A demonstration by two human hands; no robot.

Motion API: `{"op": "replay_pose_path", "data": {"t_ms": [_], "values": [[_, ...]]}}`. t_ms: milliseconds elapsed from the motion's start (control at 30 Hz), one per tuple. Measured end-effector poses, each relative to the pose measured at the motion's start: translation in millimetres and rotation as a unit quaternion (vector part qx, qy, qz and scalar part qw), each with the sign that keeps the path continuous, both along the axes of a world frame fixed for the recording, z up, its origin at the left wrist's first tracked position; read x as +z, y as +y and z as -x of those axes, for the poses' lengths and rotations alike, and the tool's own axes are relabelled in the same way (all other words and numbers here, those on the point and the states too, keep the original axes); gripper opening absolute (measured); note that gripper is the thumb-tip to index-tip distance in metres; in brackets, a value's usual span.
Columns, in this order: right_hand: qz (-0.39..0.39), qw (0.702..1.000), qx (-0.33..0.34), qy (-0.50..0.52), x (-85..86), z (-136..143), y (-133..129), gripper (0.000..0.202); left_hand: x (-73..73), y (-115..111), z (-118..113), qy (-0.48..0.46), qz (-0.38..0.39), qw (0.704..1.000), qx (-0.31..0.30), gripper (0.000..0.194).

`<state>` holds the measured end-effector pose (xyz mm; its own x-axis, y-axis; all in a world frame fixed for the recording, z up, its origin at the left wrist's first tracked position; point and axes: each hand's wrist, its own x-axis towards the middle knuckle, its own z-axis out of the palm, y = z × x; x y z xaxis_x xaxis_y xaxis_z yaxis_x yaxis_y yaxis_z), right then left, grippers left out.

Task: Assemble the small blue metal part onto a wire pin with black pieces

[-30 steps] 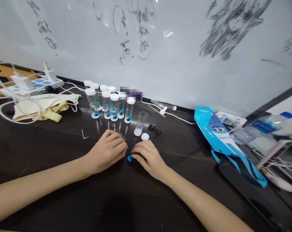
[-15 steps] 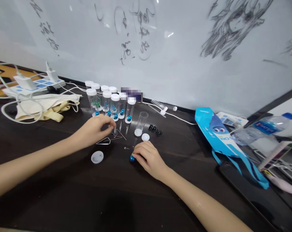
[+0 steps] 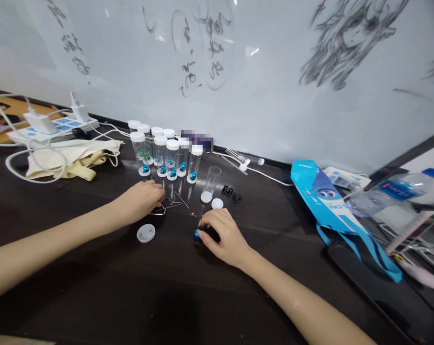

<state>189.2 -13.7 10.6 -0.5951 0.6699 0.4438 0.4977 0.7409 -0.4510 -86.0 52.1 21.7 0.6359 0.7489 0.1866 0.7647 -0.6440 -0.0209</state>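
My right hand (image 3: pixel 224 235) pinches a small shiny blue ball (image 3: pixel 197 235) low over the dark table. A little component with thin wire leads (image 3: pixel 193 214) shows just beyond those fingers. To the left, my left hand (image 3: pixel 145 199) is closed at the bent thin metal wires (image 3: pixel 174 202); what its fingertips hold is hidden. A round whitish lid (image 3: pixel 145 233) lies in front of that hand. Beyond my right hand stand an uncapped clear tube (image 3: pixel 211 183) with a white base and a white cap (image 3: pixel 217 203).
Several capped clear tubes (image 3: pixel 161 155) with blue pieces inside stand behind my left hand. Black coiled pieces (image 3: pixel 232 192) lie right of the uncapped tube. A cloth bag (image 3: pixel 71 158) and cables are at left, a blue bag (image 3: pixel 319 196) and bottle (image 3: pixel 400 189) at right.
My left hand has moved slightly down and left, toward the bent wires. My right hand stays at the blue ball, its thumb and fingers shifted a little. The small leaded component shows farther right.
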Motion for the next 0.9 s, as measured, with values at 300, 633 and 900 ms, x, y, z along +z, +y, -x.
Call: {"op": "replay_pose_path", "data": {"t_ms": [300, 633, 900], "values": [[0.004, 0.997, -0.056, 0.059, 1.8, -2.1, -1.6, 0.015, -1.3, -17.2, -8.5, 0.06, -0.066, 0.996, 0.008, 0.028], [0.051, 0.954, -0.172, 0.239, -7.0, -5.1, 8.4, 0.019, 41.6, -10.7, -6.9, -0.078, -0.075, 0.993, 0.038, 0.016], [0.003, 0.946, -0.16, 0.281, -7.9, -8.3, 3.4, 0.02, 40.6, -74.3, -63.6, -0.269, -0.046, 0.948, -0.163, 0.017]]}}
